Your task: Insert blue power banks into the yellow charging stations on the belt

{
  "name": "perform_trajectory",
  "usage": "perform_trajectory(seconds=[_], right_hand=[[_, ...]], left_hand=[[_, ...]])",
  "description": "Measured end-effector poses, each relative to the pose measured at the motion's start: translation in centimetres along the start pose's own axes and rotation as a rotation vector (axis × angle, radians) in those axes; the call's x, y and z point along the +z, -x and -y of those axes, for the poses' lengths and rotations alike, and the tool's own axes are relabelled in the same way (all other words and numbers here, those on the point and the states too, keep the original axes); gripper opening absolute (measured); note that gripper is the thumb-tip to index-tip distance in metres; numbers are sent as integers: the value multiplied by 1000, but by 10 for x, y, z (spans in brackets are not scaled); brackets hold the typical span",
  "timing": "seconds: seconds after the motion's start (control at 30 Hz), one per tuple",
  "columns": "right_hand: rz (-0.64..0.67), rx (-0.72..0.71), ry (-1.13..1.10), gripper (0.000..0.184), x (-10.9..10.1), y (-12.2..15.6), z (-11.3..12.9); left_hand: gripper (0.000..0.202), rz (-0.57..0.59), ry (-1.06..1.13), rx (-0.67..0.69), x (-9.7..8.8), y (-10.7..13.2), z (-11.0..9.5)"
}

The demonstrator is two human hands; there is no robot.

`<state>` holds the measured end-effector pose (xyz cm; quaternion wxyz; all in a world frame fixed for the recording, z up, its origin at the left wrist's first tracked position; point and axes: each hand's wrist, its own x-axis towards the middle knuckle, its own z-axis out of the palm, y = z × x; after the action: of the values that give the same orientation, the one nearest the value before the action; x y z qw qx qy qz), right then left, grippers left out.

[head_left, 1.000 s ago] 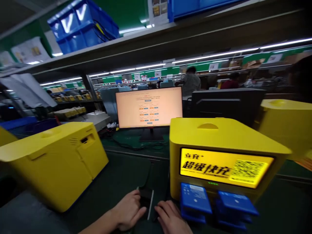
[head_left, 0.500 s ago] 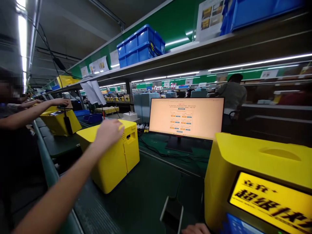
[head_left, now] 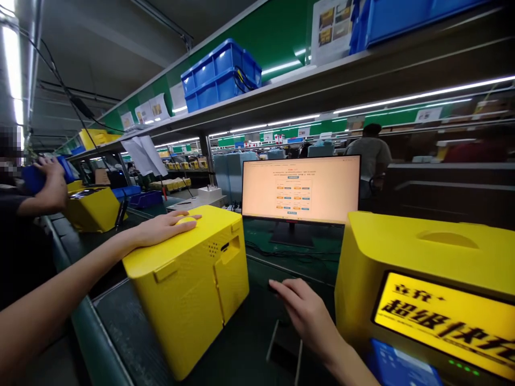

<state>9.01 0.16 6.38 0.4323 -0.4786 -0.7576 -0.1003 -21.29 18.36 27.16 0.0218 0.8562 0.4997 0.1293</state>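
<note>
My left hand (head_left: 171,228) lies flat with outstretched fingers on top of a yellow box-shaped unit (head_left: 181,300). Its side facing me has a slot, small round holes and a seamed panel. To the right of this unit, my right hand (head_left: 303,308) is above the dark work surface, thumb and forefinger pinched at a small black piece (head_left: 273,288) too small to name. Below that hand is a dark flat device with a silvery edge (head_left: 285,351), partly covered by the wrist. A second yellow unit (head_left: 402,236) with a lit yellow display stands at the right.
A monitor (head_left: 300,187) on a stand shows an orange-tinted page, with cables behind the units. Blue bins (head_left: 221,75) sit on the overhead shelf (head_left: 281,96). At the left, a co-worker's hand (head_left: 52,174) holds something blue near another yellow unit (head_left: 92,209).
The left yellow unit has come nearer and turned, my left hand now flat on its top. My right hand has risen from the bottom edge. The co-worker's arm has drawn back, now holding something blue.
</note>
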Motion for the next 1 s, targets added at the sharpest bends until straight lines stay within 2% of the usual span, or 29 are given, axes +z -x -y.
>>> perform_trajectory(seconds=[0.07, 0.13, 0.23, 0.3, 0.47, 0.63, 0.87, 1.0], right_hand=[[-30, -23, -11, 32, -1, -18, 2], [-89, 9, -14, 27, -1, -35, 5], [-123, 118, 1, 22, -3, -57, 7], [-100, 185, 13, 22, -6, -67, 8], [-41, 292, -18, 22, -16, -78, 14], [-6, 294, 2, 15, -18, -81, 20], [82, 216, 221, 9, -16, -87, 20], [162, 222, 380, 14, -13, -96, 21]], left_hand=[[51, 135, 17, 37, 1, 8, -19], [55, 206, 23, 67, 4, 10, -41], [64, 204, 33, 95, 11, 6, -67], [66, 191, 27, 93, 15, 1, -77], [60, 187, 26, 105, 21, -8, -77], [65, 185, 14, 79, 22, -8, -76], [61, 169, 46, 102, 22, -5, -77], [56, 155, 63, 126, 24, -8, -75]])
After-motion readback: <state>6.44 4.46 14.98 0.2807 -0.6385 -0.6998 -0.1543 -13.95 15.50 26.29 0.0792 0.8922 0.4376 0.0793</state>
